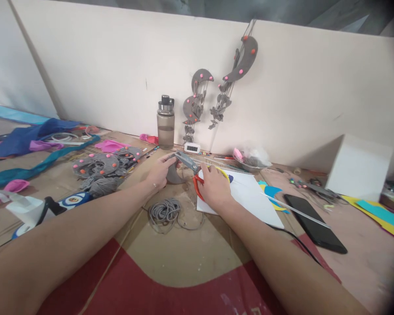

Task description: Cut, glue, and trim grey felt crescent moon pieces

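My left hand [160, 173] is closed on a grey felt crescent [174, 175], holding it above the cardboard. In my right hand [213, 186] are scissors [188, 162] with red and yellow handles, my fingers wrapped in the loops. The blades point left and reach the top of the crescent by my left fingertips; whether they touch the felt I cannot tell. A coil of grey cord [164, 213] lies on the cardboard just below my hands. Under my right hand is a sheet of white paper [249, 192].
Finished-looking grey moon garlands [246, 59] hang on the wall. A water bottle [166, 127] and small clock [192, 148] stand behind my hands. At right lies a black phone [315, 223]; at left, a grey felt pile [98, 168] and a glue gun [29, 212].
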The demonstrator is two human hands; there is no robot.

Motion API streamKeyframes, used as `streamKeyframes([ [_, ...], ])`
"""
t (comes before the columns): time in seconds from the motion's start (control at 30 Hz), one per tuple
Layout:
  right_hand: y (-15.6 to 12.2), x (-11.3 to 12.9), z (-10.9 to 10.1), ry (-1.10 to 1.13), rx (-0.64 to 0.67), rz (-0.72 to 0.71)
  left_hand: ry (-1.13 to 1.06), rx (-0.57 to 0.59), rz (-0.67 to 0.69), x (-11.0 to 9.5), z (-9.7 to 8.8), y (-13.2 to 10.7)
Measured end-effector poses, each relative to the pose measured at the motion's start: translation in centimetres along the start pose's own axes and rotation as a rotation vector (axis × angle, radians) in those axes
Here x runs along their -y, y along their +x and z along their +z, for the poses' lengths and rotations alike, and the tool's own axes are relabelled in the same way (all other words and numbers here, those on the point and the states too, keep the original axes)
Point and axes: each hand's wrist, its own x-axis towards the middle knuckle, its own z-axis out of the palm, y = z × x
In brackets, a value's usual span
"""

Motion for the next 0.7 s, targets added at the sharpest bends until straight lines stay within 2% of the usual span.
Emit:
streamKeyframes([
  [0.2,0.0,0.0,-0.4,-0.070,0.047,-0.020,-0.003,-0.028,-0.042,-0.5,0.5,-0.4],
  [0.7,-0.2,0.6,-1.4,-0.106,0.100,-0.052,0.002,-0.010,-0.013,0.0,0.0,-0.1],
])
